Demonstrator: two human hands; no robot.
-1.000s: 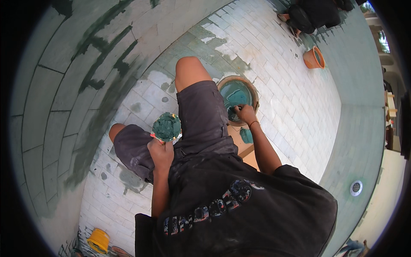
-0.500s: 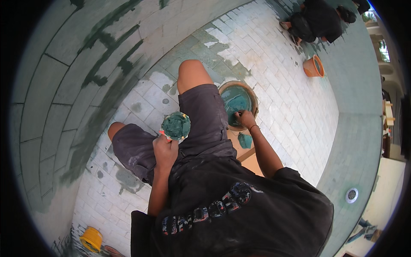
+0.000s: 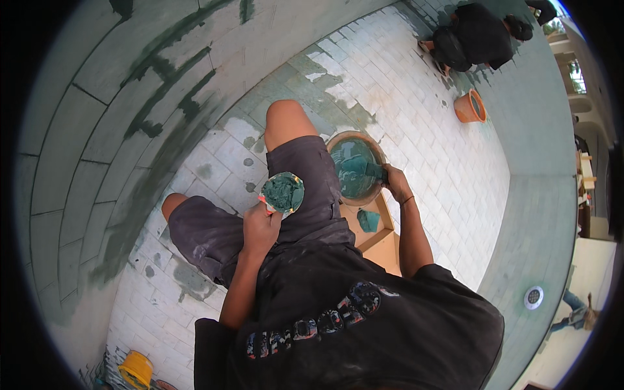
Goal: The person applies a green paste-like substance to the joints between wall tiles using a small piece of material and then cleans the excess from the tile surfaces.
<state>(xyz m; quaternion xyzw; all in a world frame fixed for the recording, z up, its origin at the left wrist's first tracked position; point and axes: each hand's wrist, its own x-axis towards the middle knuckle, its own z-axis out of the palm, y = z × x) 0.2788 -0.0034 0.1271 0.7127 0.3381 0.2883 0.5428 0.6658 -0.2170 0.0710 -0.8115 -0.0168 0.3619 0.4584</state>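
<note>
My left hand (image 3: 260, 231) is closed on the red handle of a small round holder (image 3: 282, 194) heaped with dark green paste, held above my lap. My right hand (image 3: 396, 182) grips a dark green-coated flat tool (image 3: 374, 170) at the right rim of a round basin (image 3: 331, 156) of teal, wet-looking mix beside my knee. Below the basin, a shallow cardboard box (image 3: 380, 244) holds a teal piece (image 3: 368, 220).
A co-worker in dark clothes (image 3: 474, 39) crouches by the far wall near an orange bucket (image 3: 465, 107). A yellow bucket (image 3: 135, 367) sits at the lower left. A green-smeared tiled wall (image 3: 84, 162) rises on my left, with a pale green wall (image 3: 520, 214) on the right.
My right hand has drawn rightward from inside the basin to its rim, bringing the dark tool into view. My left hand has moved slightly right with the paste holder.
</note>
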